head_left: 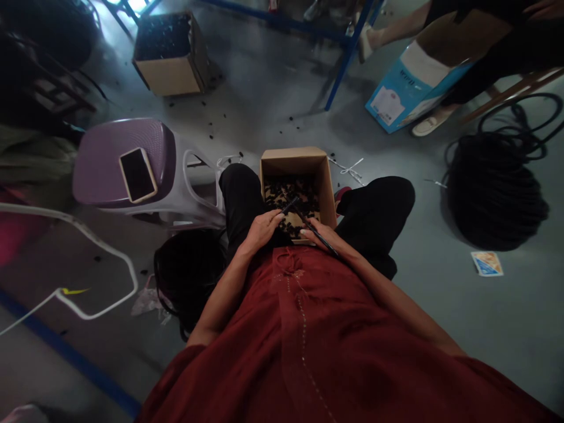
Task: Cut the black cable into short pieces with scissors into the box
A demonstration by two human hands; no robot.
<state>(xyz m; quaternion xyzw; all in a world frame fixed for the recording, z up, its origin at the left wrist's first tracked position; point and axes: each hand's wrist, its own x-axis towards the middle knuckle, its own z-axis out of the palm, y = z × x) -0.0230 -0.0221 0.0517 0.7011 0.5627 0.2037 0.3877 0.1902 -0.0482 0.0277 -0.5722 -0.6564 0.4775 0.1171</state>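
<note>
Over an open cardboard box point(296, 154) between my knees, both hands work close together. My left hand point(263, 228) has its fingers closed on a short black strip point(289, 205) that points up and to the right. In my right hand point(328, 236) lies a long thin black stick-like piece point(325, 242); its far end meets the strip's tip. Whether it is a tool or a length of tubing cannot be made out. Many small black pieces point(308, 187) are scattered over the bottom of the box.
A phone point(138, 175) lies on a purple stool point(99, 164) at left. Coiled black tubing point(493, 188) sits on the right floor. Another carton point(170, 76) holds dark pieces. A seated person's leg point(399, 32) is beside a blue-and-white box point(409, 88). A black bundle point(189, 270) stands by my left leg.
</note>
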